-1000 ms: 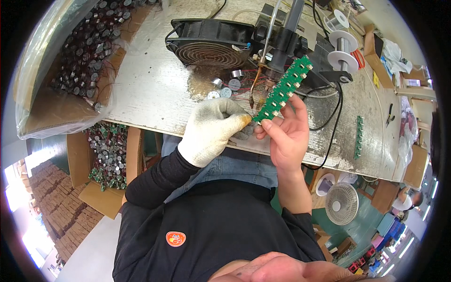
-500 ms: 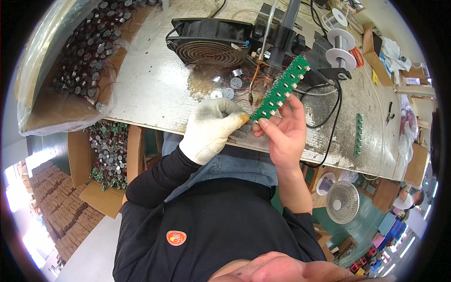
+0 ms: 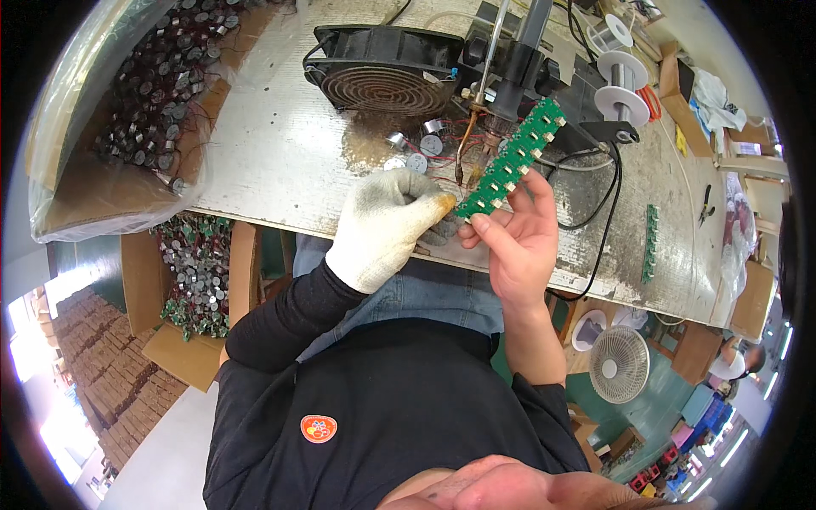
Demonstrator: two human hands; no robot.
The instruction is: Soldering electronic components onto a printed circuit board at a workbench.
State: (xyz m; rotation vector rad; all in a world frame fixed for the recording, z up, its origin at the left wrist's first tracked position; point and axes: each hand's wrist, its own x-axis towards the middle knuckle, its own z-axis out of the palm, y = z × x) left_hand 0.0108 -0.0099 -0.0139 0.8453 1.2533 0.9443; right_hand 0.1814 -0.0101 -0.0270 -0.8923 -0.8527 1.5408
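Observation:
A narrow green circuit board [image 3: 512, 159] with a row of small white connectors slants up and to the right above the bench's front edge. My bare right hand [image 3: 520, 238] grips its near end between thumb and fingers. White-gloved, with a stained fingertip, my left hand [image 3: 389, 219] is closed in a pinch against that same end; whatever lies between its fingertips is hidden. Just beyond the board, a soldering iron [image 3: 491, 132] stands in a holder beside a thin brass-coloured tube [image 3: 466, 144]. Several small round motors [image 3: 431, 146] with red wires lie beyond my left hand.
A black fan [image 3: 387, 76] stands at the back of the workbench [image 3: 272, 144]. Solder spools [image 3: 619, 89] are at right, near black cables. Another green board [image 3: 651, 242] and pliers [image 3: 706, 204] lie farther right. Boxes of motors [image 3: 149, 110] sit at left.
The view has shifted slightly. Both hands keep the same hold, with the board nearly unmoved beside the soldering iron.

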